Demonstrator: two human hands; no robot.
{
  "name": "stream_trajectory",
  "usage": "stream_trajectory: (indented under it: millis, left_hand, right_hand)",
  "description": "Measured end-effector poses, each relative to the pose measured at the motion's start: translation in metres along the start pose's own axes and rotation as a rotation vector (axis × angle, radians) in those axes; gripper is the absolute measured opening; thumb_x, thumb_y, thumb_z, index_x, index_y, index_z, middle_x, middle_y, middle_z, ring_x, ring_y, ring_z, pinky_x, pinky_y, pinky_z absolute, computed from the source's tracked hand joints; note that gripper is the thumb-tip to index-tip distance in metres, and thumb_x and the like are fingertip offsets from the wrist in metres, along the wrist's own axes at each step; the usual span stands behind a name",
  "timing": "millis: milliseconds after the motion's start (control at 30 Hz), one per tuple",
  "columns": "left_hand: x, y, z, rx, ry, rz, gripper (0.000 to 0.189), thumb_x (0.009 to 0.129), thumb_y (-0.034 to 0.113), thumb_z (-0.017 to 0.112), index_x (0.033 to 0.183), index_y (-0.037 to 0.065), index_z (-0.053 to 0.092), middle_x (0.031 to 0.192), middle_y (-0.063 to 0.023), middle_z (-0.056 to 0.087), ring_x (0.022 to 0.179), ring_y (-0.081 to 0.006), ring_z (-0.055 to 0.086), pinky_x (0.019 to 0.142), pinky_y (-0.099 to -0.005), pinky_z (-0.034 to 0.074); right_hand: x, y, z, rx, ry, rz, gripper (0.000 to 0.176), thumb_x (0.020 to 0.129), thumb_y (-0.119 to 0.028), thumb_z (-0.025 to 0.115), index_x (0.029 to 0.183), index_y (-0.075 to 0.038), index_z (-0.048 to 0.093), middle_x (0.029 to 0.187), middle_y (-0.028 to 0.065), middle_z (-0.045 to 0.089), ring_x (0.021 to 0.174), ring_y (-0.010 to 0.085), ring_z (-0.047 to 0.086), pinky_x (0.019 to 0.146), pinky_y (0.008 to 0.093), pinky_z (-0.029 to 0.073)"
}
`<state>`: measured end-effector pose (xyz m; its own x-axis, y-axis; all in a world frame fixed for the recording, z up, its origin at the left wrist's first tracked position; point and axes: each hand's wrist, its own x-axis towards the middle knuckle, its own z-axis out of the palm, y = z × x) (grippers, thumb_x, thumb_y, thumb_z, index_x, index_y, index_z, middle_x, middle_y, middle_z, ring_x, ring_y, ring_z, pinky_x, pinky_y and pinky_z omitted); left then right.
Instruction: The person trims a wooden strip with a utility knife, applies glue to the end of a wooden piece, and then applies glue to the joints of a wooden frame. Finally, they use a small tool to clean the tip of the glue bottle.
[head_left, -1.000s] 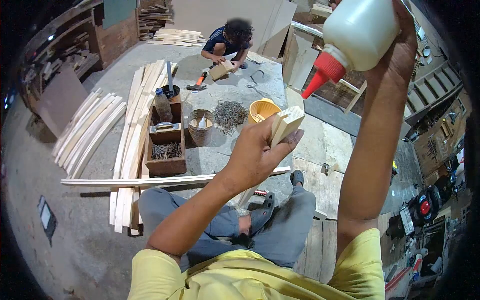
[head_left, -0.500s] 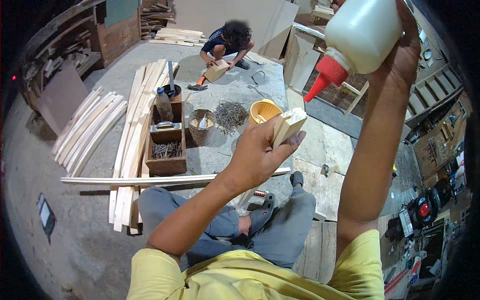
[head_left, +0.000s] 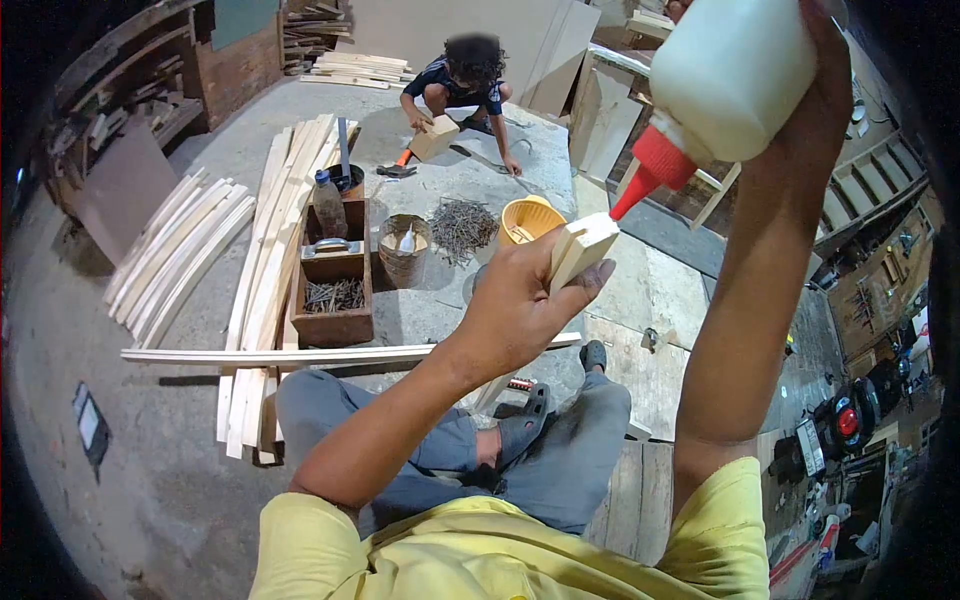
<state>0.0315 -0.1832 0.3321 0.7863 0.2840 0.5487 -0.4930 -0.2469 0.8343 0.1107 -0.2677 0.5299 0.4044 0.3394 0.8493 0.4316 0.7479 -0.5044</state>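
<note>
My left hand (head_left: 520, 298) is closed around a pale wooden piece (head_left: 578, 252), its notched end facing up with white patches on it. In my right hand (head_left: 815, 100) is a white squeeze bottle (head_left: 730, 75), tipped downward. Its red nozzle (head_left: 645, 180) points at the end of the wooden piece, and the tip looks to be touching it. The fingers on the far side of the bottle are mostly hidden.
Across the floor squats another person (head_left: 465, 85) by a wooden block (head_left: 434, 138) and a hammer (head_left: 397, 170). Nearer are a nail pile (head_left: 463, 230), a yellow basket (head_left: 530, 217), a can (head_left: 403, 265), a wooden toolbox (head_left: 335, 325), long strips (head_left: 262, 290) and curved strips (head_left: 180, 255).
The bottle has tilted and come down slightly, bringing its nozzle to the end of the wooden piece. The other person has reached one hand out to the floor.
</note>
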Motion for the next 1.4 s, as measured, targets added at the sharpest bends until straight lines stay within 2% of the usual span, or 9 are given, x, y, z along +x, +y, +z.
stream_trajectory:
  millis: [33,133,200,767,833,967,1167,1233,1400]
  left_hand:
    - [0.000,-0.001,0.001,-0.024,0.032,0.048,0.026,0.092,0.022,0.065,0.103,-0.001,0.064,0.078,-0.0113,0.066,0.069,-0.0156,0.061,0.063,-0.0323,0.048]
    - [-0.001,-0.003,0.001,-0.015,0.026,0.038,0.026,0.092,0.022,0.065,0.105,-0.001,0.064,0.079,-0.0113,0.066,0.069,-0.0154,0.060,0.064,-0.0324,0.049]
    - [-0.001,-0.007,0.002,-0.024,0.035,0.065,0.026,0.091,0.022,0.065,0.105,-0.001,0.064,0.079,-0.0113,0.066,0.070,-0.0154,0.060,0.064,-0.0324,0.048]
    - [-0.002,-0.003,0.002,0.003,0.064,0.102,0.027,0.092,0.026,0.065,0.102,0.001,0.064,0.076,-0.0123,0.064,0.067,-0.0189,0.059,0.063,-0.0339,0.048]
    - [-0.002,-0.001,-0.002,0.055,-0.028,-0.030,0.032,0.086,0.007,0.065,0.116,-0.003,0.061,0.097,-0.0100,0.073,0.089,-0.0139,0.069,0.079,-0.0301,0.055]
    - [-0.002,0.000,-0.003,0.106,-0.040,-0.036,0.030,0.086,0.008,0.066,0.114,-0.002,0.062,0.098,-0.0099,0.073,0.089,-0.0138,0.069,0.079,-0.0299,0.055]
    - [-0.002,0.004,0.000,0.124,-0.016,-0.040,0.029,0.085,0.010,0.070,0.111,-0.002,0.064,0.093,-0.0085,0.072,0.084,-0.0117,0.067,0.074,-0.0290,0.053]
    - [-0.002,0.001,0.004,0.051,0.058,0.086,0.024,0.093,0.024,0.065,0.099,0.001,0.063,0.070,-0.0096,0.060,0.061,-0.0159,0.055,0.057,-0.0328,0.045]
    - [-0.003,0.001,0.005,0.042,0.054,0.072,0.024,0.093,0.024,0.064,0.099,0.001,0.062,0.069,-0.0090,0.060,0.061,-0.0147,0.055,0.056,-0.0319,0.044]
  right_hand:
    - [0.000,0.000,0.000,0.000,0.001,0.003,0.052,0.085,-0.043,0.064,0.112,0.000,0.055,0.077,0.0130,0.065,0.064,0.0227,0.070,0.058,0.0364,0.063]
    - [-0.001,0.002,0.000,-0.082,-0.029,-0.039,0.053,0.085,-0.045,0.064,0.111,0.000,0.056,0.075,0.0120,0.065,0.062,0.0212,0.069,0.055,0.0336,0.061]
    - [-0.002,0.000,0.003,-0.244,0.108,-0.022,0.053,0.083,-0.045,0.066,0.110,0.000,0.056,0.073,0.0113,0.065,0.059,0.0210,0.067,0.053,0.0315,0.059]
    - [-0.008,0.013,0.006,-0.098,0.087,-0.066,0.054,0.079,-0.039,0.073,0.112,0.000,0.056,0.078,0.0088,0.062,0.061,0.0192,0.066,0.056,0.0314,0.060]
    - [-0.007,0.013,0.007,-0.057,0.100,-0.023,0.053,0.079,-0.039,0.073,0.111,0.000,0.056,0.078,0.0084,0.062,0.061,0.0190,0.066,0.056,0.0315,0.060]
    - [-0.009,0.015,0.009,-0.092,0.137,-0.040,0.052,0.079,-0.038,0.074,0.111,0.000,0.057,0.078,0.0081,0.062,0.062,0.0181,0.066,0.057,0.0306,0.060]
    - [-0.011,0.017,0.009,-0.070,0.109,-0.031,0.052,0.080,-0.036,0.074,0.112,0.001,0.059,0.080,0.0081,0.063,0.066,0.0176,0.067,0.060,0.0300,0.060]
    - [-0.011,0.018,0.007,-0.087,0.098,-0.041,0.052,0.080,-0.036,0.074,0.113,0.001,0.059,0.081,0.0080,0.063,0.067,0.0174,0.067,0.060,0.0301,0.060]
    - [-0.008,0.018,-0.001,-0.021,0.093,-0.003,0.049,0.081,-0.035,0.074,0.111,0.000,0.057,0.079,0.0081,0.063,0.064,0.0185,0.067,0.058,0.0316,0.061]
